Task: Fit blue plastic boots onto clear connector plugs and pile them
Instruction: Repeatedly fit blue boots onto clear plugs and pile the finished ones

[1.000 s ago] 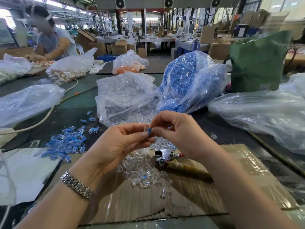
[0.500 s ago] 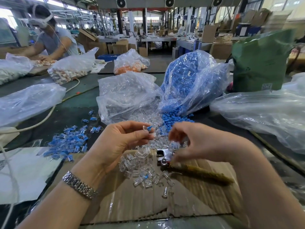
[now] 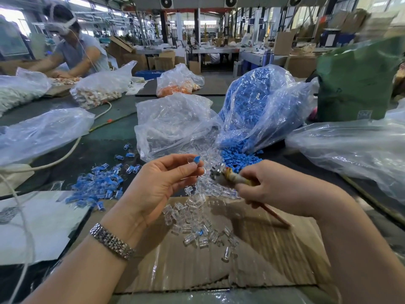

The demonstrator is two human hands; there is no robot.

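**Plug and boot in the left fingers, tool coming in from the right**

The left hand (image 3: 160, 185) pinches a clear plug (image 3: 191, 161) between thumb and fingertips, with a blue boot (image 3: 197, 159) sticking up from its far end. How far the boot is seated cannot be told; it looks only partly in. The pair's long axis seems to run roughly left to right, boot end toward the right hand.

The right hand (image 3: 278, 189) is curled round the handle of a small tool (image 3: 221, 174), whose metal head points left and sits just beside the plug, slightly lower and not touching it. That gap is what the next move likely turns on: the tool head probably has to meet the boot end squarely along the plug's axis to press it home.

Relative to the plug, the finished pile (image 3: 96, 185) lies down and well to the left, nearer the left hand. Loose clear plugs (image 3: 197, 222) lie directly below on cardboard (image 3: 263, 260); loose blue boots (image 3: 238, 157) spill just beyond and right.
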